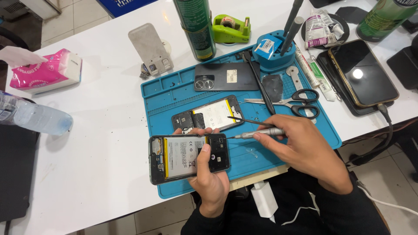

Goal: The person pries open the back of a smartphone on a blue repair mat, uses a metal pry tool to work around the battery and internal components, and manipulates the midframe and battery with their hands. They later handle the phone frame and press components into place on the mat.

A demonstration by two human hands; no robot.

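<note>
Phones: I count four: the opened phone [189, 158] in my grip at lower centre, a second opened phone [208, 115] lying on the mat just above it, a detached dark back cover [226, 76] with two round camera rings, and an intact phone [362, 72] with a glossy black screen at upper right.
Left hand: my left hand [209, 174] clamps the opened phone from below, thumb pressed on its upper half, fingertips curled over the far edge.
Right hand: my right hand [300, 146] pinches a slim metal screwdriver [257, 133], its tip at the held phone's right corner.
Held phone: rectangular, dark frame, white battery with a yellow strip, held over the mat's lower left corner.
Mat: one blue rubbery work mat [165, 93] with moulded ridges and small compartments.
Tool holder: one round blue holder [270, 50] with two dark handles standing in it.
Cutting tools: one pair of scissors [296, 102], black handles, steel blades; a pair of tweezers [250, 122] lies near my right fingers.
Cans: two green cylinders, one [196, 26] at top centre, one [385, 15] at top right.
Others: one green tape dispenser [231, 27], one pink tissue pack [45, 72], one clear plastic bottle [32, 116] at left.
</note>
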